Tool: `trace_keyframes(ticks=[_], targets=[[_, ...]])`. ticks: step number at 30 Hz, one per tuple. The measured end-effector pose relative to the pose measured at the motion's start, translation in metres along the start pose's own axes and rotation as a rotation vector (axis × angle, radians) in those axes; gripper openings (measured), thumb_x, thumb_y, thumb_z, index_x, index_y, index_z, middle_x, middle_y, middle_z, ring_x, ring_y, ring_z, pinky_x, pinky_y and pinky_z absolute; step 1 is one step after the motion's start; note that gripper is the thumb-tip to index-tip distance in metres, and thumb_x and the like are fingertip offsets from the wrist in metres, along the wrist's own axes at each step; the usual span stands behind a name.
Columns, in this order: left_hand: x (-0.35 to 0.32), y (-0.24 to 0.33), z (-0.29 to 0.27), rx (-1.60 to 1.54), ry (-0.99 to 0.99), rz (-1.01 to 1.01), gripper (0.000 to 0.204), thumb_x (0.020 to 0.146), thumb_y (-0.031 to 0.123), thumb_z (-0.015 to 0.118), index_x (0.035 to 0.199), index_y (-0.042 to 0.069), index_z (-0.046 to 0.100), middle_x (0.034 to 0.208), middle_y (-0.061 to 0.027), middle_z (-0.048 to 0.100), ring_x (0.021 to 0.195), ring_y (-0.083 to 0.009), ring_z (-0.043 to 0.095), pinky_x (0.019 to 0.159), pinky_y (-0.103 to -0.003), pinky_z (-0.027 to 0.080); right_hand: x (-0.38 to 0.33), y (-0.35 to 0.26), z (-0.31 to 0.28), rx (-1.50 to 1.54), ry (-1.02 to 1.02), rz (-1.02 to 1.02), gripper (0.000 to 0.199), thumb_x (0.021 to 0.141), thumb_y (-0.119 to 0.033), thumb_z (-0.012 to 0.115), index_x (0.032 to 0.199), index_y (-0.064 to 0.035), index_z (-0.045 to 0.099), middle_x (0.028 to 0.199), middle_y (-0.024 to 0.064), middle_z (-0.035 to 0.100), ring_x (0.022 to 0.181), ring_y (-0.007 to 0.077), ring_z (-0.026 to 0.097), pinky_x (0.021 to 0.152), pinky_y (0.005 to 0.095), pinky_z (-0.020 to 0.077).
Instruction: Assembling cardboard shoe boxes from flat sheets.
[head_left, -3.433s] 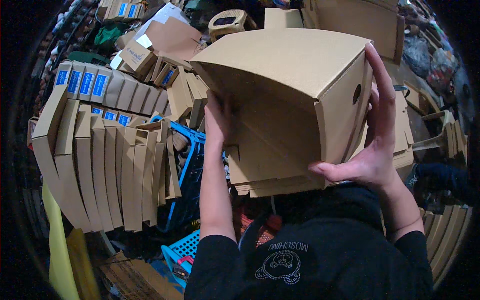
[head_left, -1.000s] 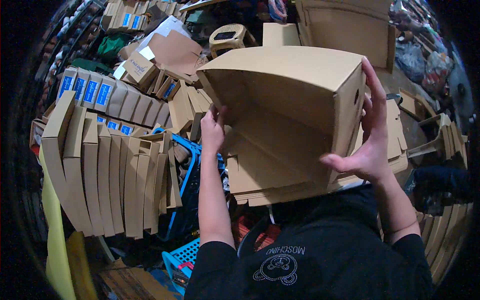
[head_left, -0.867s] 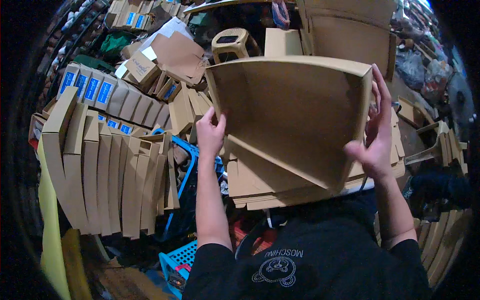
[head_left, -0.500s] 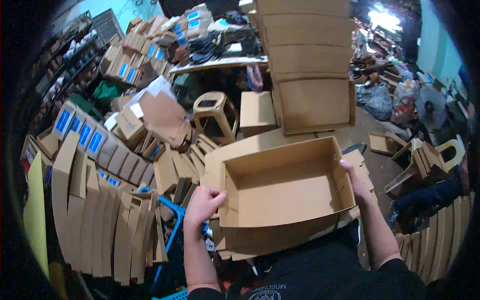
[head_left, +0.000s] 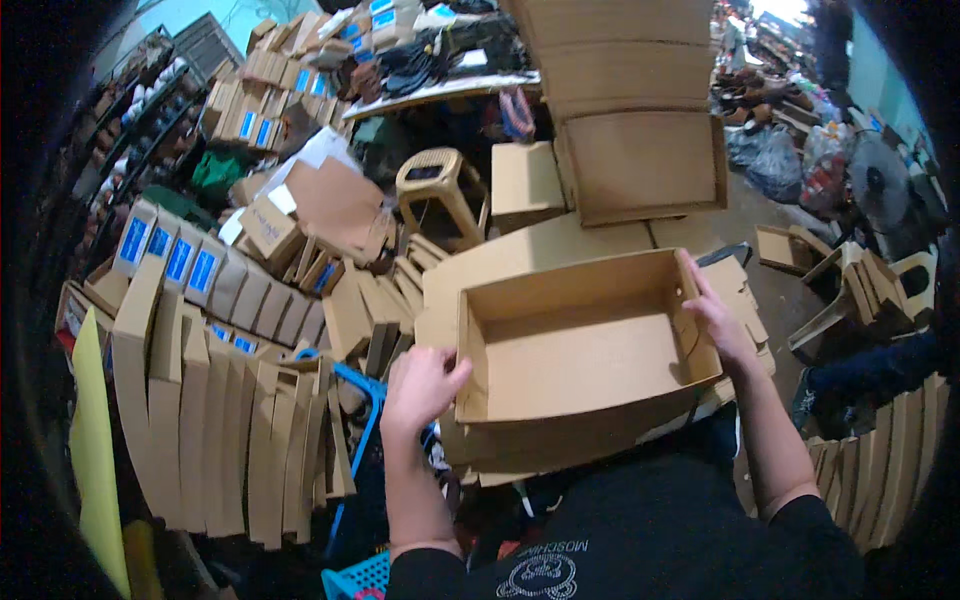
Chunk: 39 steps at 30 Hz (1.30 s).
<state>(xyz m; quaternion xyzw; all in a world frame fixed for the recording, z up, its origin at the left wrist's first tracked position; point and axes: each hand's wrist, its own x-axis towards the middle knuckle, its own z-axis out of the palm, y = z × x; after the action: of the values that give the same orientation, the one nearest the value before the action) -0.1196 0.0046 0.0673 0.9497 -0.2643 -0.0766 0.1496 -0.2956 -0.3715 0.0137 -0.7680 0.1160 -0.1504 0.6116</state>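
Note:
A shallow, open brown cardboard box [head_left: 580, 372] lies in front of me with its hollow side up. My left hand [head_left: 420, 388] is closed at its left wall, thumb against the edge; the other fingers are curled and partly hidden. At the right wall, my right hand [head_left: 718, 318] holds the box between the thumb and fingers, which lie along the wall's top. Beneath the box are flat cardboard pieces [head_left: 560, 243]. Just beyond stands a tall stack of cardboard trays [head_left: 650, 165].
Rows of cardboard boxes [head_left: 225, 430] stand at the left by a blue plastic frame [head_left: 368, 410]. A beige stool [head_left: 440, 190] and a closed carton [head_left: 524, 182] are farther back. At right are another beige stool [head_left: 915, 285], plastic bags [head_left: 775, 165] and a fan [head_left: 882, 185].
The box and both hands sit slightly higher in the view, which has shifted overall. My right fingers reach farther along the right wall. My left hand stays by the left wall.

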Motion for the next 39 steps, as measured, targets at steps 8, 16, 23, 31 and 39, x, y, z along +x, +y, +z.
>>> trace_keyframes(ticks=[8,16,23,31,39], targets=[[0.035,-0.028,0.043,-0.871,0.256,0.104,0.055,0.097,0.036,0.061,0.138,0.003,0.048,0.129,-0.0176,0.056,0.117,-0.0231,0.057,0.098,-0.036,0.044,0.003,-0.002,0.01,0.522,0.008,0.097,0.085,0.094,-0.047,0.049,0.161,-0.0069,0.015,0.167,0.0114,0.018,0.153,0.0257,0.015,0.123,0.0383,0.0113],[0.037,-0.03,0.088,-1.258,0.079,0.013,0.076,0.091,0.029,0.063,0.154,0.004,0.028,0.159,-0.0166,0.025,0.148,-0.0258,0.025,0.119,-0.036,0.024,0.018,-0.001,0.011,0.652,-0.06,0.08,0.077,0.095,-0.038,0.048,0.161,-0.009,0.019,0.166,0.0073,0.02,0.152,0.0212,0.02,0.123,0.0348,0.0146],[0.034,-0.011,0.083,-1.534,0.13,-0.008,0.064,0.084,0.007,0.049,0.146,-0.001,0.035,0.154,-0.0108,0.027,0.133,-0.0221,0.041,0.108,-0.033,0.037,0.023,0.014,0.022,0.602,-0.132,0.043,0.078,0.095,-0.037,0.049,0.161,-0.0082,0.019,0.166,0.0075,0.02,0.152,0.0194,0.018,0.123,0.0336,0.0114],[0.052,-0.058,0.116,-1.093,0.278,0.166,0.065,0.084,0.01,0.048,0.146,0.001,0.034,0.141,-0.0122,0.041,0.126,-0.0241,0.044,0.11,-0.033,0.034,0.034,0.022,0.009,0.457,-0.169,-0.048,0.078,0.089,-0.021,0.052,0.159,-0.0037,0.021,0.164,0.0102,0.023,0.151,0.0213,0.021,0.122,0.0324,0.0148],[0.018,-0.029,0.036,-0.747,-0.015,0.234,0.084,0.084,0.006,0.048,0.158,-0.003,0.009,0.165,-0.0235,0.014,0.149,-0.0279,0.028,0.119,-0.034,0.025,0.045,-0.051,-0.019,-0.915,-0.276,0.081,0.048,0.098,-0.033,0.047,0.128,0.0034,0.059,0.11,0.0296,0.067,0.104,0.042,0.065,0.094,0.0451,0.0515]])
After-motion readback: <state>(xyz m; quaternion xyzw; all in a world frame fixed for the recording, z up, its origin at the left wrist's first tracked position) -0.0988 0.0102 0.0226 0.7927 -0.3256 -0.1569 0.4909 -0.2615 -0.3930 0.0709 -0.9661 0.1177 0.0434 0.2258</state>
